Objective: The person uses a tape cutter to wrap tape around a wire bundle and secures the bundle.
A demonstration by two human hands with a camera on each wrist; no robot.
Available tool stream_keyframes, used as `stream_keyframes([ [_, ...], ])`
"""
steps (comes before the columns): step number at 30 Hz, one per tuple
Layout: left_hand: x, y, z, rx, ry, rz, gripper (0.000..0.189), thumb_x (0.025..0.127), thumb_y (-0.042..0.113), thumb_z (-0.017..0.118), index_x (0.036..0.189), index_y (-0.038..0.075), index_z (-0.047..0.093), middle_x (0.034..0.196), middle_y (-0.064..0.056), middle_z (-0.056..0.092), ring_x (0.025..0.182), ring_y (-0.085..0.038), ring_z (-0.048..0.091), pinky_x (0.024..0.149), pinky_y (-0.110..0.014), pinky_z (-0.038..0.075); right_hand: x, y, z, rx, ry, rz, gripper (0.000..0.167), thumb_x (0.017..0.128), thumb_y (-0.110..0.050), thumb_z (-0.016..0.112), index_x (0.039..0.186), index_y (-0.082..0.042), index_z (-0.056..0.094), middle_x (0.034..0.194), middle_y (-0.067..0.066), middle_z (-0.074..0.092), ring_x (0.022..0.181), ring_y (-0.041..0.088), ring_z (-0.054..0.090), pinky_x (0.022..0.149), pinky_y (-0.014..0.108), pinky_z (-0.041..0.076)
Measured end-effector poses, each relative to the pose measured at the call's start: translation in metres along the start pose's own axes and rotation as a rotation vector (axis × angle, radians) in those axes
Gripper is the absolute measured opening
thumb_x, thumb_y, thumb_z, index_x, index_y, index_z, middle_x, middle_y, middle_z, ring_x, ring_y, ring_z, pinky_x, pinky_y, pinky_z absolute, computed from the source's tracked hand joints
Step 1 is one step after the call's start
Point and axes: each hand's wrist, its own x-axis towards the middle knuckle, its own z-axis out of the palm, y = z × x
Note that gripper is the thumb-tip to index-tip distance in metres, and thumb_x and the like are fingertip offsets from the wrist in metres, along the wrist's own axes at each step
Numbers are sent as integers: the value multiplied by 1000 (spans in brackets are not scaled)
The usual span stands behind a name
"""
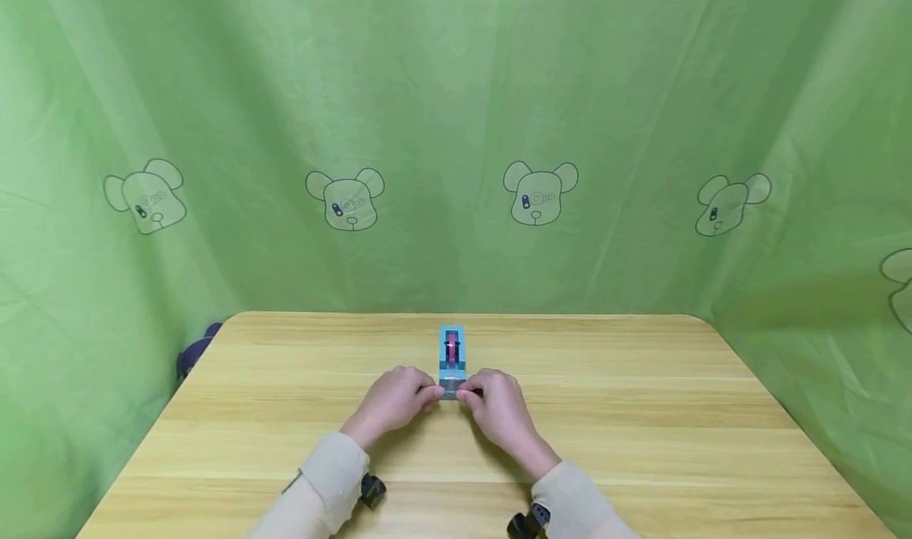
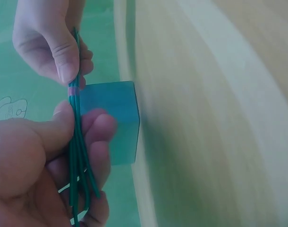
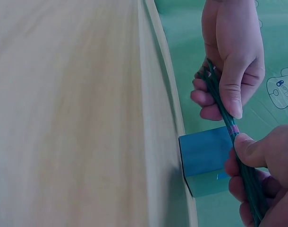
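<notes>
Both hands meet at the front of a blue tape dispenser [image 1: 442,357] that carries a pink roll [image 1: 452,351]. Between them they hold a bundle of thin green strands [image 2: 78,156], its ends fanning out slightly. My left hand [image 1: 399,396] pinches one half between thumb and fingers, and my right hand [image 1: 499,404] grips the other half. A narrow pink band [image 2: 73,91] circles the bundle in the gap between the two thumbs. In the right wrist view the dispenser's blue end [image 3: 205,151] shows just behind the bundle, partly covered by fingers.
The wooden table [image 1: 641,444] spreads out around the hands, its far edge just beyond the dispenser. A green curtain [image 1: 442,88] printed with bear heads hangs behind and at both sides. Something purple [image 1: 195,353] shows past the table's left edge.
</notes>
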Motion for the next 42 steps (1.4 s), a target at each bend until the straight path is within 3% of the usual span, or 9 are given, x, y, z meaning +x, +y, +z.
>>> stream_keyframes([
  [8, 0, 0, 0, -25, 49, -2, 30, 95, 29, 68, 70, 13, 71, 56, 9, 54, 51, -6, 43, 55, -26, 41, -1, -3, 2, -36, 18, 10, 6, 85, -14, 79, 88, -9, 78, 81, -6, 69, 78, 12, 64, 76, 35, 53],
  [13, 0, 2, 0, -43, 73, -3, 20, 92, 26, 71, 78, 13, 77, 59, 5, 60, 51, -5, 45, 56, -26, 43, -1, -6, 1, -71, 31, 5, 5, 84, -15, 80, 87, -12, 78, 82, -6, 70, 81, 15, 66, 85, 43, 41],
  [20, 2, 1, 2, -30, 114, 10, 12, 89, 26, 75, 84, 17, 81, 74, 10, 70, 56, -3, 50, 59, -24, 46, -1, -6, -1, -88, 20, -12, 3, 84, -16, 80, 86, -15, 77, 83, -6, 71, 81, 14, 66, 83, 44, 39],
  [26, 2, 1, 3, -19, 138, 21, 9, 88, 25, 76, 86, 17, 81, 80, 7, 73, 61, -1, 55, 63, -24, 48, 2, -5, -2, -51, -51, 13, 4, 90, -19, 74, 88, -16, 76, 84, -5, 71, 70, 8, 58, 79, 43, 47],
  [30, 2, 1, 3, -10, 162, 39, 8, 88, 24, 76, 87, 18, 82, 82, 7, 74, 66, 0, 59, 65, -24, 50, 3, -6, -4, -59, -103, 33, 12, 93, -23, 70, 95, -14, 77, 89, -4, 73, 76, 8, 61, 85, 46, 46],
  [42, 3, 1, 5, 37, 230, 67, 7, 85, 26, 79, 87, 20, 82, 81, 8, 74, 65, -1, 60, 65, -25, 49, 7, -5, -6, -59, -136, 51, 13, 94, -24, 69, 94, -15, 77, 87, -5, 73, 62, 8, 52, 70, 35, 44],
])
